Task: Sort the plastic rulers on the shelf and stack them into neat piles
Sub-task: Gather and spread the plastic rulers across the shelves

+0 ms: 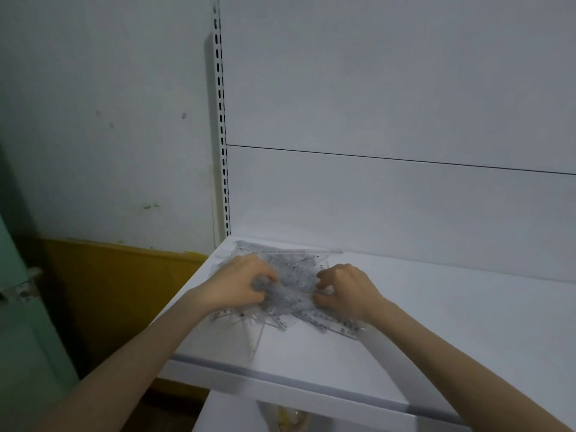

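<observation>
Untangling the jumbled plastic rulers (pixel 293 275) at the left end of the shelf (pixel 452 322), with left hand (pixel 243 285) and right hand (pixel 346 288) both curled, pinching into the heap, best by drawing out like pieces slowly.

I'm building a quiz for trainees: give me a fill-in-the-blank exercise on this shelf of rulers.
The clear rulers lie jumbled on a ____ shelf. The left hand and right hand both grip the ____. The slotted upright stands at the shelf's rear ____ corner.
Missing words: white; rulers; left.
</observation>
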